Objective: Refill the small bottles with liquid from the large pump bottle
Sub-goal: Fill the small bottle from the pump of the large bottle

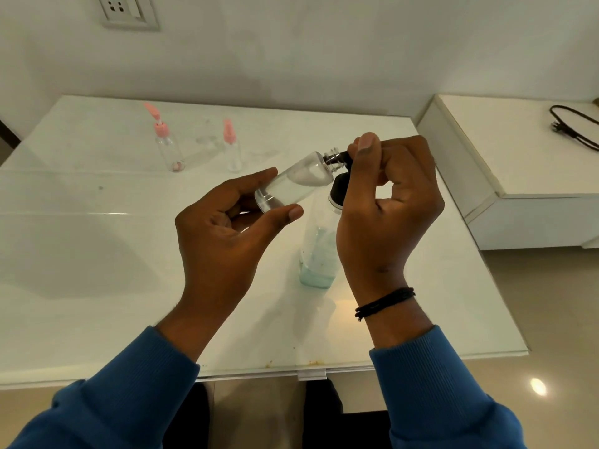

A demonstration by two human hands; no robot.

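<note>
My left hand (pixel 227 222) grips a small clear bottle (pixel 291 183) by its base, tilted so its open threaded neck points right. The neck meets the black nozzle of the large pump bottle (pixel 319 254), which stands on the white table (pixel 97 254) with a little pale blue liquid at its bottom. My right hand (pixel 389 202) is closed over the black pump head, thumb on top. Two more small clear bottles with pink pump caps stand at the back: one on the left (pixel 167 147) and one to its right (pixel 231 147).
A white cabinet (pixel 518 176) stands to the right of the table, with a black cable (pixel 570 128) lying on it. A wall socket (pixel 126 11) is at the upper left. The table's front edge runs just above my blue sleeves.
</note>
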